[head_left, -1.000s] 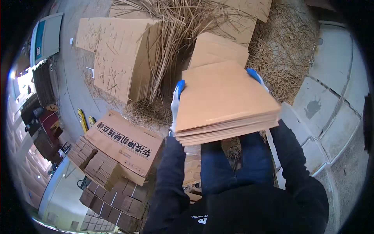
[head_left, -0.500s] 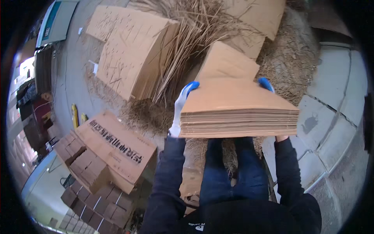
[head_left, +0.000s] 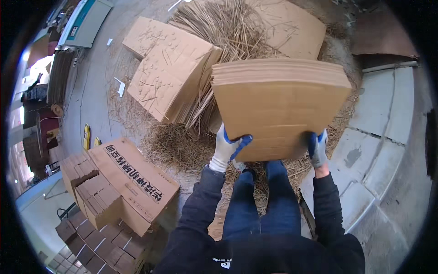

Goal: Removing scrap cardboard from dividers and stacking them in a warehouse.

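A row of large black Chinese characters (head_left: 133, 173) is printed slantwise across the carton (head_left: 129, 184); finer dark print (head_left: 137, 204) is set near one edge, too small to be read. White letters (head_left: 219, 259), seen upside down, and an emblem (head_left: 225, 265) are borne on the dark top (head_left: 283, 249). The cabinet's (head_left: 86, 27) pale label (head_left: 73, 31) cannot be read.

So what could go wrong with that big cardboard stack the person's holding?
The cardboard stack might slide apart or tip: it's many sheets, and the left hand and right hand both hold it near the end closest to the body.

A foot could slip or catch, since loose cardboard strips litter the floor beside the person's legs.
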Demonstrator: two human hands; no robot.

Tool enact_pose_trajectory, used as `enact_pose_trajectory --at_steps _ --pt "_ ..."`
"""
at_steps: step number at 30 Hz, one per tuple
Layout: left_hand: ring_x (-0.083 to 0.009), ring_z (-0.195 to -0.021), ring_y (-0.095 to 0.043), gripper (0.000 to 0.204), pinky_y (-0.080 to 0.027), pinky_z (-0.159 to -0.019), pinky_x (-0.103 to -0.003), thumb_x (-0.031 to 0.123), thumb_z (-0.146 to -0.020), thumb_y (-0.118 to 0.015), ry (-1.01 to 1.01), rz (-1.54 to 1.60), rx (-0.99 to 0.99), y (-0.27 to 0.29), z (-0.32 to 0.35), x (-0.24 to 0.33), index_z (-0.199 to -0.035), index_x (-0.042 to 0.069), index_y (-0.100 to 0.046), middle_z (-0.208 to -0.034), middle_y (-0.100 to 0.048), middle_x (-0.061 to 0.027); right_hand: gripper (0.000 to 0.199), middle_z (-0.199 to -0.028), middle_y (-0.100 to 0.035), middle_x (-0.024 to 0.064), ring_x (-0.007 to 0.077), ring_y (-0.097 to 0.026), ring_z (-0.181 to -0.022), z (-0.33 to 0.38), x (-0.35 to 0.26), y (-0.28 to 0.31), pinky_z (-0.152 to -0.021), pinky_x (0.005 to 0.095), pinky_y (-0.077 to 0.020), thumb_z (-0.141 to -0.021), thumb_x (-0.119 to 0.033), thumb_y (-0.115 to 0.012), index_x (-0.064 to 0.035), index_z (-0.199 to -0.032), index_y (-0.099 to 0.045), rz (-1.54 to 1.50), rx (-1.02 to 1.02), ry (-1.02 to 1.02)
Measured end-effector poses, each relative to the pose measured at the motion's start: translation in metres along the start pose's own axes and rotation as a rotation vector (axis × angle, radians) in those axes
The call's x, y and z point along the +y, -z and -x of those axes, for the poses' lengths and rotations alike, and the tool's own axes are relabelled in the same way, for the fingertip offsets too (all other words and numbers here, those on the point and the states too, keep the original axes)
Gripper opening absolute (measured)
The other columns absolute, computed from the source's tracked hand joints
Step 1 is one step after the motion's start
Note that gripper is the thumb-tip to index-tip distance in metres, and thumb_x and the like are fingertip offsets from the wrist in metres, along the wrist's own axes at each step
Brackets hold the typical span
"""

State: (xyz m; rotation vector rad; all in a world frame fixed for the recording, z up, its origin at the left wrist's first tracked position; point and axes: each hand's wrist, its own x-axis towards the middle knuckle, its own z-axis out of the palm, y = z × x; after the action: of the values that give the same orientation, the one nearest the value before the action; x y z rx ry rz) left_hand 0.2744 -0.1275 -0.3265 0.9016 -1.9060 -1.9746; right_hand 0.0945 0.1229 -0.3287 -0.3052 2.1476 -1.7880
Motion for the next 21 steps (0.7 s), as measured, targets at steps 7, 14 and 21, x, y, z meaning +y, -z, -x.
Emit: enact_pose_trajectory --at_steps 7,14,21 --pt "-0.0149 -0.099 -0.064 0.05 -0.053 -0.089 -0.03 0.01 -0.074 -0.083 0.077 0.203 -0.055 0.037 0.079 0.124 -0.117 0.0 -0.06 -0.109 -0.068 -0.0067 0.042 -0.109 -0.068 0.0106 0.0165 -0.062 -0.099 0.057 -0.114 -0.011 -0.088 0.0316 -0.0494 -0.09 -0.026 -0.07 0.0027 -0.117 -0.058 0.068 -0.113 0.166" --pt "-0.0102 -0.078 -0.063 0.02 -0.051 -0.071 -0.026 0.008 -0.079 -0.073 -0.016 0.174 -0.076 0.068 0.123 0.191 -0.096 0.0 -0.068 -0.087 -0.068 -0.0002 0.041 -0.108 -0.068 0.009 0.0147 -0.062 -0.097 0.1 -0.194 -0.016 -0.086 0.0311 -0.0505 -0.09 -0.026 -0.07 0.0027 -0.117 -0.06 0.001 -0.193 0.097" --pt "-0.0052 -0.071 -0.059 0.046 -0.048 -0.064 -0.018 0.004 -0.076 -0.059 0.041 0.555 -0.201 0.098 0.144 0.181 -0.122 0.002 -0.057 -0.1 -0.065 -0.0028 0.05 -0.112 -0.067 0.0096 0.0156 -0.063 -0.1 0.128 -0.237 -0.021 -0.087 0.0321 -0.0518 -0.098 -0.039 -0.057 0.0023 -0.126 -0.056 -0.199 -0.519 -0.014"
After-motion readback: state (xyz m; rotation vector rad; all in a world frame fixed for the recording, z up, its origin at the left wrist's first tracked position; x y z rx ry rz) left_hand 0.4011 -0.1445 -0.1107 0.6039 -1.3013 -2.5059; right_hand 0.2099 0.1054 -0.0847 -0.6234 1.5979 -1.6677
